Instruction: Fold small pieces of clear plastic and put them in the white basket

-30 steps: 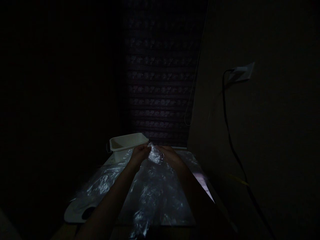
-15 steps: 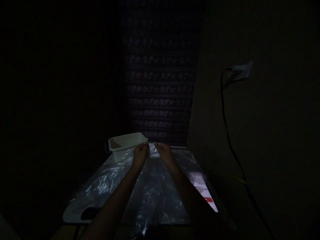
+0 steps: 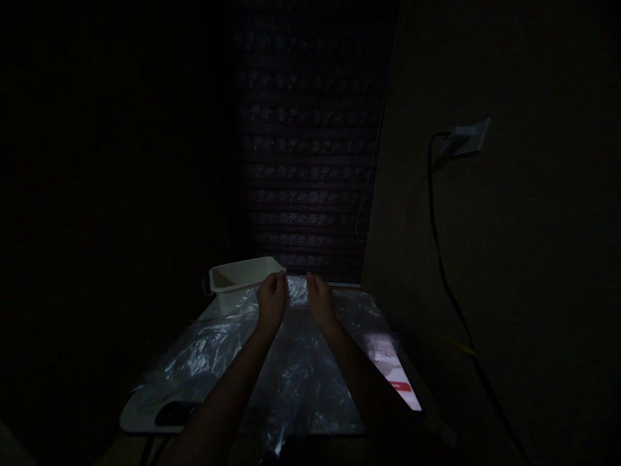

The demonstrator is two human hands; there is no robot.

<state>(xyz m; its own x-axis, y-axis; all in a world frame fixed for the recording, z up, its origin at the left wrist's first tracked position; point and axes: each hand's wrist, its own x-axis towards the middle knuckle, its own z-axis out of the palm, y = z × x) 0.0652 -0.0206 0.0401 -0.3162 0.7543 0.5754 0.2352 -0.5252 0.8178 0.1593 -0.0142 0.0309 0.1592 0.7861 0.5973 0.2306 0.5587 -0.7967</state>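
A large sheet of clear, crinkled plastic [image 3: 204, 349] spreads over the white table [image 3: 138, 414] and hangs past its front edge. Whether it is a bag or a single layer I cannot tell in the dim light. Near the far edge, my left hand [image 3: 272, 301] is closed on the plastic, thumb on top. My right hand [image 3: 320, 299] grips it a short way to the right, fingers also closed. A shiny stretch of the plastic runs between the two fists.
A white plastic tub [image 3: 233, 288] stands at the table's back left, beside my left hand. On the right lies a lit screen [image 3: 395, 372]. A dark oval thing [image 3: 174, 413] rests at the front left. A black cable [image 3: 441, 259] drops from a wall outlet [image 3: 463, 139].
My hands have moved slightly apart and a little upward, and the right fingers look more tightly closed. The plastic between them is spread a bit wider.
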